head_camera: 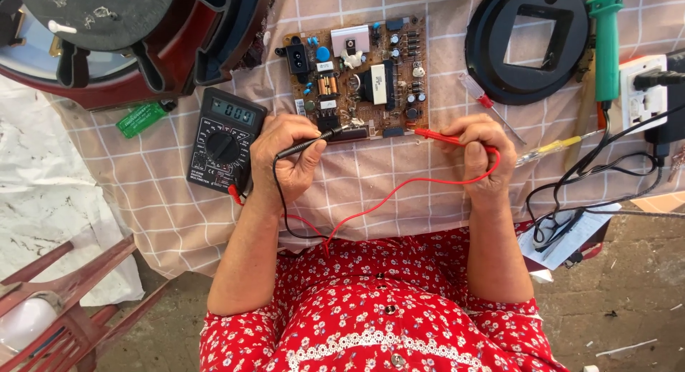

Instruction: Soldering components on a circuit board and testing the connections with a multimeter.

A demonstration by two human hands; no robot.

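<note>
Left hand (285, 154), at the middle of the frame, is clamped on a black probe (308, 143), whose tip reaches up and right to the lower edge of the circuit board (360, 76). Right hand (479, 154), right of centre, is clamped on a red probe (441, 136) that points left, its tip at the board's lower right corner. Between the two hands lies an open strip of checked cloth (385, 179) that covers the bench, crossed only by the red lead (399, 194), which loops down toward the near edge of the cloth and the person's red flowered dress (378, 308). A black lead hangs from the left hand to the same spot.

Just left of the left hand sits a black multimeter (225, 140), touching or nearly touching the wrist. Further left, near the cloth's left edge, lies a green lighter (143, 119). Above it, in the upper left corner, a round red and black housing (128, 37) overhangs the cloth. At upper right a black ring with a square hole (528, 44) lies close beside the board. A red-handled screwdriver (489, 104) lies just above the right hand, a yellow-handled one (553, 149) just to its right. A green-handled tool (606, 44), a white socket strip (646, 94) and black cables (606, 172) crowd the right edge.
</note>
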